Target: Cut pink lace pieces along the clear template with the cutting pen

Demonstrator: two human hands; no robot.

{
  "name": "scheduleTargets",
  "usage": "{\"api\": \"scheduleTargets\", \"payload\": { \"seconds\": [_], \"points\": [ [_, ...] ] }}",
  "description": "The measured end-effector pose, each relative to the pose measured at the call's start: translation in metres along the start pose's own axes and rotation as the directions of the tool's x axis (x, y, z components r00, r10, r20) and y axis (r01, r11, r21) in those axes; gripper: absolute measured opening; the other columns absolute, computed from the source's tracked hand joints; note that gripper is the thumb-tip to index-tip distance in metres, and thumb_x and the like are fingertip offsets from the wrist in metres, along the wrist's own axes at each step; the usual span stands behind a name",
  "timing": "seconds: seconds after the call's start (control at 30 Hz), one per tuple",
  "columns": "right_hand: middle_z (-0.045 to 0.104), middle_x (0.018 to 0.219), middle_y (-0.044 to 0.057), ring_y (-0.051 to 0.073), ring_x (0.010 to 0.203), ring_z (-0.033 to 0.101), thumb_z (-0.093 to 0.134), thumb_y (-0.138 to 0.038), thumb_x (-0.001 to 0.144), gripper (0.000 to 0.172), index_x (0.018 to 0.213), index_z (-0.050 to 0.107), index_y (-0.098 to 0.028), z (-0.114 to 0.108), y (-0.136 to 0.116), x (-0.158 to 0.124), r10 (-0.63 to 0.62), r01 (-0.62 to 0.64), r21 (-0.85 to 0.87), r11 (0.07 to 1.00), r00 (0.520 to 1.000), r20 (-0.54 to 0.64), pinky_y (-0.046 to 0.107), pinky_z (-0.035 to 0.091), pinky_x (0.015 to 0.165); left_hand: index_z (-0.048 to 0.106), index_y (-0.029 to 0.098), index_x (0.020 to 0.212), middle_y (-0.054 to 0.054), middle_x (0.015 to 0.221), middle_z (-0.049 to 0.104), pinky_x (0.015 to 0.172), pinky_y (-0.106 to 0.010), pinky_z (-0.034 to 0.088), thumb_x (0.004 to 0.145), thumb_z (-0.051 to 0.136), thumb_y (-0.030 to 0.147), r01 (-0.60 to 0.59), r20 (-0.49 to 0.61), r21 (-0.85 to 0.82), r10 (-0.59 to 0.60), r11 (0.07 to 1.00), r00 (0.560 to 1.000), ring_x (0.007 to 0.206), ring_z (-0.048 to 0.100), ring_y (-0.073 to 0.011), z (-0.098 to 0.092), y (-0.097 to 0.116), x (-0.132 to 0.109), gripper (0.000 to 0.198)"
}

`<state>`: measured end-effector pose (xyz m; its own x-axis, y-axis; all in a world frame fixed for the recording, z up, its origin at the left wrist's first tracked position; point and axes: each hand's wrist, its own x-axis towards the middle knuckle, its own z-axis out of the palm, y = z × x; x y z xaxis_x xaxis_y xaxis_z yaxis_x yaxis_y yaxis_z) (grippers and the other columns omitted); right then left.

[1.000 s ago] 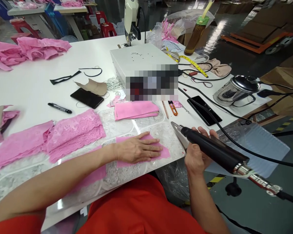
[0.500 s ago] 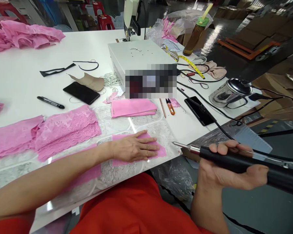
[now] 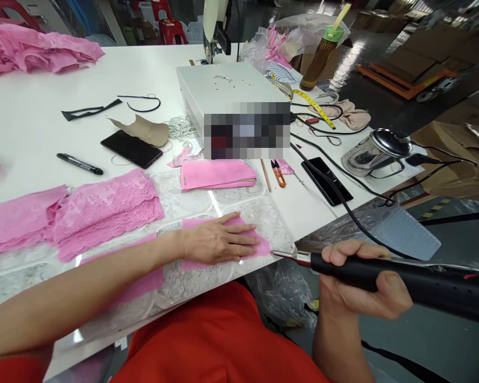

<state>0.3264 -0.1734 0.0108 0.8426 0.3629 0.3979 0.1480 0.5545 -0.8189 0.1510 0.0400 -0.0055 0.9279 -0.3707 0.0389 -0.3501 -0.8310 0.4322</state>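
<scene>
My left hand (image 3: 219, 240) lies flat, fingers stretched out, on a pink fabric piece (image 3: 191, 261) near the table's front edge. In my right hand (image 3: 363, 279) is a thick black handheld tool (image 3: 423, 284) with a thin metal tip, my fingers wrapped round its body. The tool's tip (image 3: 281, 254) points left, at the right corner of the pink piece; whether it touches cannot be told. Under my left forearm shows another pink fabric piece (image 3: 143, 287). Behind my left hand lies a folded pink stack (image 3: 217, 174), and to the left some pink lace fabric (image 3: 107, 210).
Behind stands a white metal box (image 3: 235, 85). Right of the stack lie orange thread snips (image 3: 278, 174), a pencil (image 3: 266, 175) and a phone (image 3: 327, 181). A black cable (image 3: 357, 215) hangs over the table's right edge near a metal cup (image 3: 377, 151). A marker (image 3: 80, 164) lies left.
My right hand has moved the black tool left and slightly down, bringing its tip to the pink piece's right corner. My left hand stays flat on the fabric.
</scene>
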Motion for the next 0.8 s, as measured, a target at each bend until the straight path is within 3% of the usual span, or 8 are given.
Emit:
{"api": "scheduleTargets", "payload": {
  "seconds": [0.53, 0.8],
  "points": [
    [0.061, 0.062, 0.0, 0.012, 0.042, 0.049, 0.055, -0.034, 0.069, 0.017, 0.071, 0.061, -0.018, 0.004, 0.0, 0.0, -0.038, 0.039, -0.006, 0.999, 0.998, 0.046, 0.025, 0.04, 0.04, 0.052, 0.028, 0.141, 0.001, 0.151, 0.045, 0.124, -0.046, -0.005, 0.105, 0.037, 0.031, -0.008, -0.001, -0.012, 0.008, 1.0, 1.0, 0.149, 0.024, -0.0212, 0.001, 0.0, -0.001, 0.039],
    [0.059, 0.059, 0.0, 0.012, 0.039, 0.046, 0.054, -0.038, 0.064, 0.021, 0.068, 0.061, -0.019, 0.004, -0.005, 0.004, -0.026, 0.025, -0.034, 0.999, 0.999, -0.037, 0.027, 0.036, 0.037, 0.051, 0.028, 0.141, -0.002, 0.151, 0.046, 0.125, -0.046, 0.0, 0.102, 0.044, 0.031, -0.035, -0.075, -0.008, 0.034, 0.999, 0.997, 0.148, 0.028, -0.0226, -0.009, 0.004, -0.002, 0.041]
  ]
}}
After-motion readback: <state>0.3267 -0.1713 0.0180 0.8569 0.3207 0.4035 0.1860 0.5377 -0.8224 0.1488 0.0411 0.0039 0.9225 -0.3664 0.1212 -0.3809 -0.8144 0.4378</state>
